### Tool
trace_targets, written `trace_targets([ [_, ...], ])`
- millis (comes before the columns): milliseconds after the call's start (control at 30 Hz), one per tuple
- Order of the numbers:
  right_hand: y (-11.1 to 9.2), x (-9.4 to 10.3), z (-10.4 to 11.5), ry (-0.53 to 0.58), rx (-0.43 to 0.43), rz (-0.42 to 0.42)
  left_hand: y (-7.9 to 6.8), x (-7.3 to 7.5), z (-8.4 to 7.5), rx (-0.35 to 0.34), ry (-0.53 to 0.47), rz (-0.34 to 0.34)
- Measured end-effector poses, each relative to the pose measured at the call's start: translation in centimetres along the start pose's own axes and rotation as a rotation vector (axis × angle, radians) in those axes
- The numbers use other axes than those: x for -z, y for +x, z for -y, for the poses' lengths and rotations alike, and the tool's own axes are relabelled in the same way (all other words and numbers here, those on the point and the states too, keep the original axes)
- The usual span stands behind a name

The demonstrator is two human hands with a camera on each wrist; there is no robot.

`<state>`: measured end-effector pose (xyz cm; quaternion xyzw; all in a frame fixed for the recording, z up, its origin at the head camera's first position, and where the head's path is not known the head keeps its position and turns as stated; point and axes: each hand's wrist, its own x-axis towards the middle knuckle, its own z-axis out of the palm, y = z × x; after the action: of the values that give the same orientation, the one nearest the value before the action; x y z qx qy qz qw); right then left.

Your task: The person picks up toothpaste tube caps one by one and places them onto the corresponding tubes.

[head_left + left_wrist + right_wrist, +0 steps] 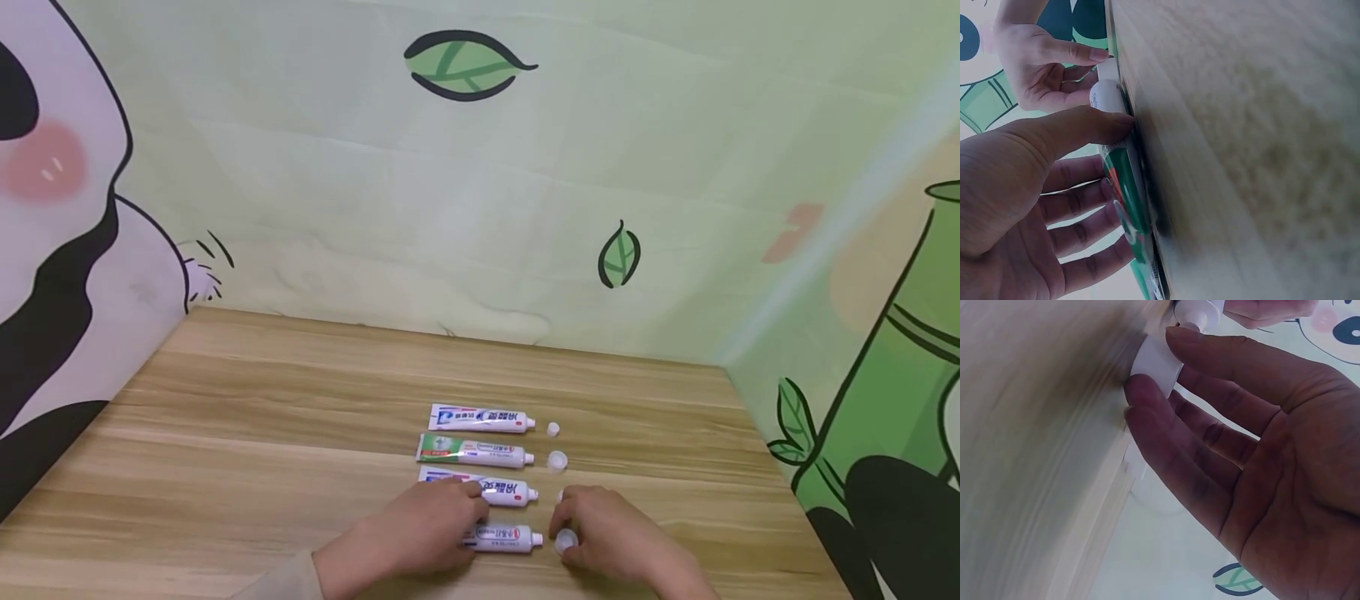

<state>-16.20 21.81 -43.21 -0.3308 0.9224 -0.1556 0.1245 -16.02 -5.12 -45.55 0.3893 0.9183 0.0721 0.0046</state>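
Note:
Several toothpaste tubes lie side by side on the wooden table, nozzles to the right. My left hand (pixel 429 527) grips the nearest toothpaste tube (pixel 510 538), a white one with a green part (pixel 1125 178) visible in the left wrist view. Its thumb lies across the upper body and its fingers are along the other side. My right hand (pixel 615 533) pinches a white round cap (pixel 566 542) between thumb and fingers, just right of that tube's open nozzle (pixel 537 539). In the right wrist view the cap (pixel 1156 364) stands close beside the nozzle.
Behind lie another white tube (pixel 510 492), a green-and-white tube (pixel 480 451) and a far white tube (pixel 480 418). Loose caps sit beside them: a wide cap (pixel 557 461) and a small cap (pixel 553 429). A printed cloth backdrop (pixel 337 192) borders the table (pixel 247 400).

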Motion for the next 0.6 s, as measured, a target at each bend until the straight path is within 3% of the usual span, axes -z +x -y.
trace_targets([
  [300,-0.2,0.7,0.2,0.014,-0.004,-0.028,0.0,0.2,0.0,-0.002,0.007,-0.007],
  [600,-0.3,2.0,0.5,0.048,-0.080,-0.061,0.1,2.0,0.4,0.019,-0.053,-0.032],
])
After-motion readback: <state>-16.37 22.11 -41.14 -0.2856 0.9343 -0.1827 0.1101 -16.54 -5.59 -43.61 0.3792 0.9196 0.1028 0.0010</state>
